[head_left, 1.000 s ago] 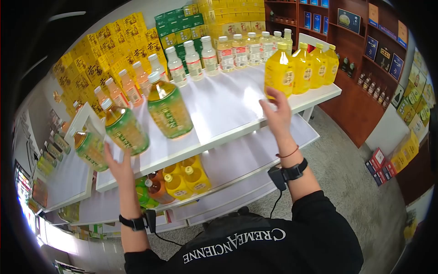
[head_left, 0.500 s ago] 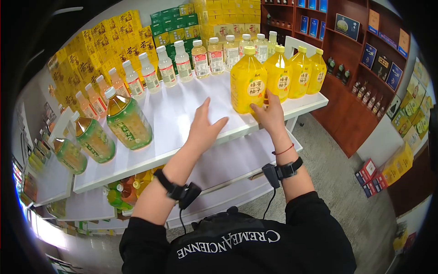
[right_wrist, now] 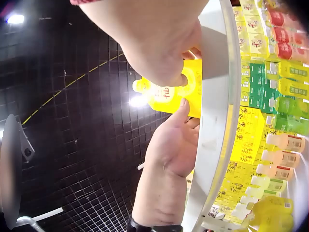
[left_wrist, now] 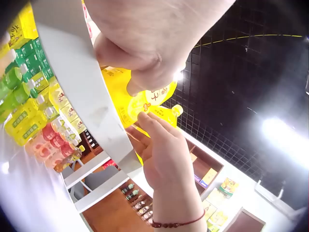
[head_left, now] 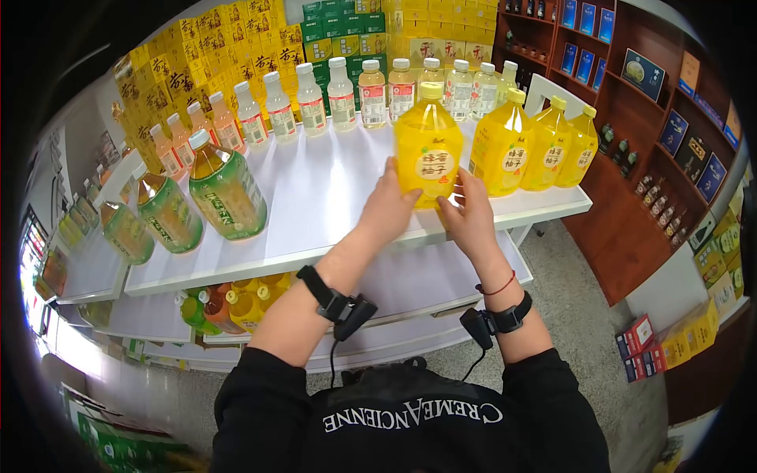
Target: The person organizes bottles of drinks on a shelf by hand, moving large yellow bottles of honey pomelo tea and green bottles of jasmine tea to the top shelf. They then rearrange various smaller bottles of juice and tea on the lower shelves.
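A large yellow bottle [head_left: 428, 150] stands upright near the front edge of the white shelf, label facing the person. The left hand [head_left: 388, 206] grips its left side, thumb across the front. On its lower right side the right hand [head_left: 471, 218] holds it with thumb and fingers. Both hands are also on the yellow bottle [right_wrist: 192, 89] in the right wrist view. Several more yellow bottles [head_left: 505, 150] stand in a row to its right. At the left of the shelf are three green-labelled bottles [head_left: 229, 193].
Small clear and pink bottles [head_left: 313, 110] line the back of the white shelf [head_left: 331, 209]. Behind them rise stacks of yellow and green boxes [head_left: 344, 47]. A lower shelf holds more bottles [head_left: 244, 307]. Wooden cabinets [head_left: 583, 205] stand at the right.
The left hand has moved right from the green-labelled bottles to the yellow bottle and grips it. That bottle now stands apart, left of the other yellow ones, with both hands on it.
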A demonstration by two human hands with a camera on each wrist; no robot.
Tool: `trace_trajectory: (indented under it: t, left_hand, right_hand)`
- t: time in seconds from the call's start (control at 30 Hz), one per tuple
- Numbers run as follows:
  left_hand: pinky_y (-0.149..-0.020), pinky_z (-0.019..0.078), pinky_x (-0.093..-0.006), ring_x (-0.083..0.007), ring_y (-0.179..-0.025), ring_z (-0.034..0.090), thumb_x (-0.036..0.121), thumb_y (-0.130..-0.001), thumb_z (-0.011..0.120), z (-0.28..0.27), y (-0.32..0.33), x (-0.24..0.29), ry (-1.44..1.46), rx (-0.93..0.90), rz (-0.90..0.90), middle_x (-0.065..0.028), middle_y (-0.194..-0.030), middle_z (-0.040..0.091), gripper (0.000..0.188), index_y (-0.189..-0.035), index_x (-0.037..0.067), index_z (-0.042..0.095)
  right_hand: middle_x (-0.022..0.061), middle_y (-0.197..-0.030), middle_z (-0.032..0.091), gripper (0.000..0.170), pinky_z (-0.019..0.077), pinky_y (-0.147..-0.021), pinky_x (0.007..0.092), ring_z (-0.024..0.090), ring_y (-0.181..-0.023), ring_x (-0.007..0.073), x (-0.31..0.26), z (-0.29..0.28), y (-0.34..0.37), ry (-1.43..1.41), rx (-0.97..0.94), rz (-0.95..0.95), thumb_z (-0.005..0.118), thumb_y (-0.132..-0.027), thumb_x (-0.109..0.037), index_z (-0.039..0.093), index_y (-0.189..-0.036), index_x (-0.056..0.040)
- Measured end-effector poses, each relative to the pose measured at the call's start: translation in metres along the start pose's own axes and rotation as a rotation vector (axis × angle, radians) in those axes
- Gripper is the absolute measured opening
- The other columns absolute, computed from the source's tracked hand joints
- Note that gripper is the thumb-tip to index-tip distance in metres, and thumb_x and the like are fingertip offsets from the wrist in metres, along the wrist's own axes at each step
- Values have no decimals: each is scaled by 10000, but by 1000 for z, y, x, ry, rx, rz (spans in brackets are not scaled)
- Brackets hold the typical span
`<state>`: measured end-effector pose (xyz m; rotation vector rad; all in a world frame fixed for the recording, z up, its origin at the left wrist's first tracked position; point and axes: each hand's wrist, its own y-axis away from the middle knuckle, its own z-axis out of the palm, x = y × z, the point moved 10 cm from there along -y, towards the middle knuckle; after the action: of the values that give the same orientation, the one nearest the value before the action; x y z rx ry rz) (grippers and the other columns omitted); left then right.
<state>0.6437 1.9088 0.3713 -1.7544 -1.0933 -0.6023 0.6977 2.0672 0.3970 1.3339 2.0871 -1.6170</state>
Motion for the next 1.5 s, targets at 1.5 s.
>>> trace_trajectory:
  t: [1.5]
  left_hand:
    - [-1074,350,-333,-209,-1227,488,113,-978,537,-134,68,-35,360,141,-218,-126,-1332,523,405,-1345,-14,424]
  right_hand:
    - [263,-1264,469,774,400,-1016,449,457,-1197,429,18,-90,5,313,537,-26,812,-708,-217,413,-1326,23]
